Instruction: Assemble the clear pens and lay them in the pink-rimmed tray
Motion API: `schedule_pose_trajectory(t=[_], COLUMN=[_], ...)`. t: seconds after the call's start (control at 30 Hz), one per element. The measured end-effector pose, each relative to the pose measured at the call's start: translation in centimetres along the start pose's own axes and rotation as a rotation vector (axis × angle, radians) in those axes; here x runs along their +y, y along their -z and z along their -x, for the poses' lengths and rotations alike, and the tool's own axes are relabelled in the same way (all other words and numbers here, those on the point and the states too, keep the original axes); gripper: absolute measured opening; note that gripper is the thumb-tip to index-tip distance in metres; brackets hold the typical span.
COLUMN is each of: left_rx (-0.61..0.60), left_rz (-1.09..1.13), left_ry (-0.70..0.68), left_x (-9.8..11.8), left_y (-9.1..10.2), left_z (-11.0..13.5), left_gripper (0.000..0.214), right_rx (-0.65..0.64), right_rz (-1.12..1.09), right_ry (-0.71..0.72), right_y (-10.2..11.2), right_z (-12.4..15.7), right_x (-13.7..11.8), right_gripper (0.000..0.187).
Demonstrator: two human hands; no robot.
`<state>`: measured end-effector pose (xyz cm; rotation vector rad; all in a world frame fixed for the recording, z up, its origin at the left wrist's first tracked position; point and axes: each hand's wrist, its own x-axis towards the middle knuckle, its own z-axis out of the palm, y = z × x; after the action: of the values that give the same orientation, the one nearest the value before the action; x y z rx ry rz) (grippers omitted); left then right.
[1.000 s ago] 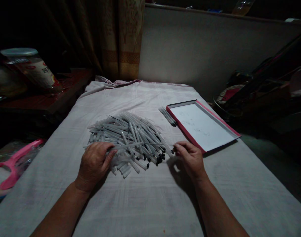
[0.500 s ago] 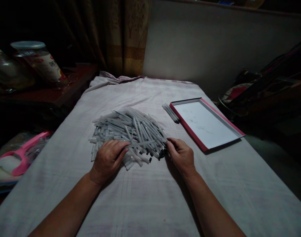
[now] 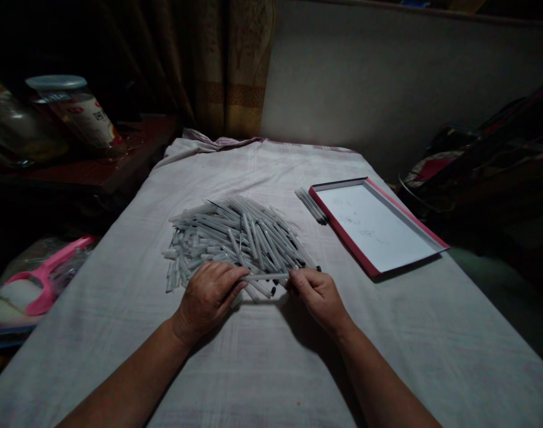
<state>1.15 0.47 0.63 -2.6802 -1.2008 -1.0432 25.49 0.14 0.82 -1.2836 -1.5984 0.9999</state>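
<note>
A slim, pale translucent pen (image 3: 266, 277) is stretched level between my two hands, just in front of a heap. My left hand (image 3: 211, 291) is closed around its left end. The fingers of my right hand (image 3: 316, 292) pinch its right end, so both ends are hidden. Behind them lies the heap of pale pens and pen parts (image 3: 235, 229), several with black ends. A small black-tipped piece shows just above my right knuckles. Off to the right, a small row of similar pens (image 3: 311, 205) lies side by side.
A shallow red-rimmed box lid (image 3: 378, 229) with a white inside lies right of the row. Pale checked cloth (image 3: 253, 368) covers the table. At the left are a pink-handled item (image 3: 48, 276) and a lidded jar (image 3: 81, 116) on a dark red surface.
My right hand has come from the heap's right edge toward me and slightly left, onto the pen's right end. My left hand has shifted a little right and nearer with the pen.
</note>
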Motion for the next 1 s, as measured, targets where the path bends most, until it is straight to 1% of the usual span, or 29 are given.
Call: schedule_pose_trajectory(t=[0.13, 0.2, 0.23, 0.3, 0.37, 0.4, 0.47, 0.5, 0.53, 0.57, 0.6, 0.63, 0.67, 0.7, 0.73, 0.8, 0.87, 0.93, 1.0], left_rx=[0.008, -0.017, -0.029, -0.059, -0.124, -0.166, -0.229, -0.210, -0.142, -0.107, -0.094, -0.060, -0.021, 0.003, 0.003, -0.031, -0.061, -0.067, -0.060], left_rz=[-0.088, -0.118, -0.119, -0.083, 0.031, 0.122, 0.334, 0.418, 0.468, 0.488, 0.471, 0.435, 0.385, 0.324, 0.262, 0.133, 0.019, -0.059, -0.079], left_ry=[-0.052, -0.079, -0.083, -0.076, -0.042, -0.003, 0.126, 0.234, 0.339, 0.416, 0.460, 0.451, 0.409, 0.354, 0.291, 0.185, 0.114, 0.082, 0.067], left_x=[-0.2, -0.2, -0.1, 0.0, -0.2, -0.4, -1.1, -1.4, -1.7, -2.0, -2.1, -2.0, -1.9, -1.6, -1.4, -0.9, -0.7, -0.7, -0.9], left_y=[0.3, 0.5, 0.5, 0.7, 1.1, 1.3, 1.9, 2.1, 2.3, 2.4, 2.4, 2.2, 2.0, 1.6, 1.2, 0.3, -0.3, -0.7, -0.7], left_z=[-0.3, -0.5, -0.6, -0.7, -0.6, -0.5, -0.3, -0.2, -0.2, -0.2, -0.3, -0.3, -0.4, -0.5, -0.5, -0.4, -0.1, 0.1, 0.2], left_gripper=[0.030, 0.039, 0.042, 0.047, 0.049, 0.050, 0.052, 0.053, 0.053, 0.053, 0.049, 0.042, 0.032, 0.024, 0.022, 0.027, 0.034, 0.038, 0.039], right_rx=[-0.001, 0.008, 0.014, 0.022, 0.019, 0.021, 0.066, 0.115, 0.177, 0.241, 0.294, 0.333, 0.358, 0.378, 0.396, 0.425, 0.435, 0.423, 0.393], right_rz=[-0.197, -0.245, -0.245, -0.201, -0.137, -0.116, -0.125, -0.152, -0.183, -0.209, -0.221, -0.213, -0.189, -0.157, -0.125, -0.077, -0.041, 0.013, 0.090], right_ry=[-0.194, -0.211, -0.180, -0.052, 0.092, 0.141, 0.174, 0.165, 0.146, 0.122, 0.096, 0.068, 0.043, 0.026, 0.018, 0.030, 0.068, 0.118, 0.179], right_y=[0.1, 0.1, 0.1, 0.3, 0.7, 1.0, 1.8, 2.1, 2.4, 2.6, 2.6, 2.5, 2.3, 2.0, 1.6, 0.8, 0.0, -0.6, -1.1], right_z=[-0.2, -0.3, -0.3, -0.2, -0.1, 0.0, 0.0, 0.0, 0.0, -0.1, -0.2, -0.3, -0.4, -0.6, -0.7, -0.8, -1.0, -1.1, -1.3], right_x=[-0.1, -0.2, -0.3, -0.6, -0.8, -0.9, -0.6, -0.4, 0.0, 0.3, 0.7, 1.0, 1.3, 1.5, 1.6, 1.8, 1.9, 2.0, 1.9], right_gripper=[0.046, 0.044, 0.043, 0.038, 0.032, 0.028, 0.020, 0.018, 0.017, 0.017, 0.017, 0.018, 0.018, 0.020, 0.021, 0.024, 0.025, 0.026, 0.027])
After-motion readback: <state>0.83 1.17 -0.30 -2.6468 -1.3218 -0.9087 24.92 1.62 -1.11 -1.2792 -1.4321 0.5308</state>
